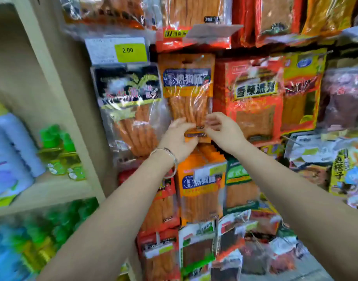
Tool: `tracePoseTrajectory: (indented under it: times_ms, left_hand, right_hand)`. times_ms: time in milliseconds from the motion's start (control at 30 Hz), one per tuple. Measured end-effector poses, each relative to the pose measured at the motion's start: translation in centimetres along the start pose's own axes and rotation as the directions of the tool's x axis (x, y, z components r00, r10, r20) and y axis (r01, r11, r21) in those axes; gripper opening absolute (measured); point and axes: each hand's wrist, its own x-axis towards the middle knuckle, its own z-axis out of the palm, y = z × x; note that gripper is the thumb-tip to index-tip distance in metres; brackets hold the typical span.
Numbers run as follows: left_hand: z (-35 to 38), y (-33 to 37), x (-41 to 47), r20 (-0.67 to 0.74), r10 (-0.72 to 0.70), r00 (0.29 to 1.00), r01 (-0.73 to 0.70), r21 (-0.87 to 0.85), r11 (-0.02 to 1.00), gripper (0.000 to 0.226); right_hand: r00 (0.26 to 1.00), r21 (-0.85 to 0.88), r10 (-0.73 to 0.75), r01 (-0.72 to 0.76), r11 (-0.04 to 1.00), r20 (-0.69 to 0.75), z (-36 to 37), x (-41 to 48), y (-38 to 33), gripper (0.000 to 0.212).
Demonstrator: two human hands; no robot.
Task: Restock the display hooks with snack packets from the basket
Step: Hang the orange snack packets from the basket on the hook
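An orange snack packet [187, 92] with a blue label and long orange sticks inside hangs on the display wall at centre. My left hand [177, 138] grips its bottom edge from the left, thumb over the front. My right hand [222, 129] touches the same bottom edge from the right, fingers curled and spread. A second packet of the same kind [200, 191] hangs directly below, between my forearms. The hook at the top of the held packet is hidden behind its header. No basket is in view.
A black-label packet [131, 110] hangs to the left, a red packet [253, 98] to the right, more packets above and below. A yellow 2.00 price tag [130, 51] sits upper left. A beige shelf unit [52, 187] with green bottles stands at the left.
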Motion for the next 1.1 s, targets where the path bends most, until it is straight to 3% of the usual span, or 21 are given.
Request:
tracePoseTrajectory:
  times_ms: [67, 133, 200, 267, 367, 433, 533, 700, 800, 967, 1100]
  left_hand:
    - [1.0, -0.6, -4.9, -0.088, 0.013, 0.996, -0.024, -0.131, 0.991, 0.032]
    - [2.5, -1.8, -10.5, -0.103, -0.073, 0.992, 0.050, -0.207, 0.977, 0.023]
    - [4.5, -3.6, -16.9, -0.061, -0.229, 0.972, 0.206, -0.263, 0.943, 0.020]
    - [6.3, -5.6, -23.8, 0.018, -0.428, 0.904, 0.415, -0.285, 0.864, 0.021]
    - [8.6, -8.2, -34.6, 0.145, -0.715, 0.684, 0.722, -0.273, 0.635, 0.023]
    - [9.3, -8.8, -41.4, 0.137, -0.829, 0.543, 0.830, -0.239, 0.504, 0.012]
    - [9.1, -9.5, -50.1, 0.116, -0.933, 0.340, 0.920, -0.245, 0.305, 0.016]
    - [7.1, -11.7, -60.0, 0.096, -0.994, 0.044, 0.962, -0.271, 0.017, 0.022]
    - [5.2, -13.8, -63.6, 0.120, -0.993, -0.018, 0.961, -0.271, -0.050, 0.020]
    - [0.1, -19.2, -67.0, 0.171, -0.985, -0.011, 0.972, -0.228, -0.050, 0.025]
    - [-3.9, -25.9, -68.3, 0.246, -0.969, 0.000, 0.983, -0.175, -0.045, 0.025]
  right_hand:
    - [0.999, 0.119, 0.036, -0.036, 0.992, 0.001, 0.8, -4.3, 0.6, 0.025]
    - [0.996, 0.204, 0.081, -0.085, 0.975, 0.028, 2.1, -8.8, 1.0, 0.023]
    - [0.980, 0.240, 0.170, -0.191, 0.952, 0.104, 3.9, -13.8, 1.5, 0.023]
    - [0.945, 0.246, 0.217, -0.277, 0.929, 0.244, 5.8, -19.3, 2.1, 0.025]
    - [0.840, 0.204, 0.293, -0.420, 0.885, 0.457, 9.0, -27.6, 2.5, 0.026]
    - [0.763, 0.162, 0.344, -0.499, 0.851, 0.547, 11.1, -32.9, 2.1, 0.025]
    - [0.623, 0.049, 0.372, -0.551, 0.833, 0.688, 14.2, -40.1, 1.2, 0.025]
    - [0.302, -0.193, 0.375, -0.493, 0.849, 0.876, 19.1, -48.9, -0.7, 0.027]
    - [0.177, -0.259, 0.350, -0.395, 0.881, 0.920, 22.6, -51.4, -3.0, 0.029]
    - [0.166, -0.200, 0.265, -0.329, 0.923, 0.950, 29.5, -52.2, -8.4, 0.024]
    - [0.168, -0.219, 0.306, -0.402, 0.889, 0.937, 36.1, -51.6, -12.7, 0.021]
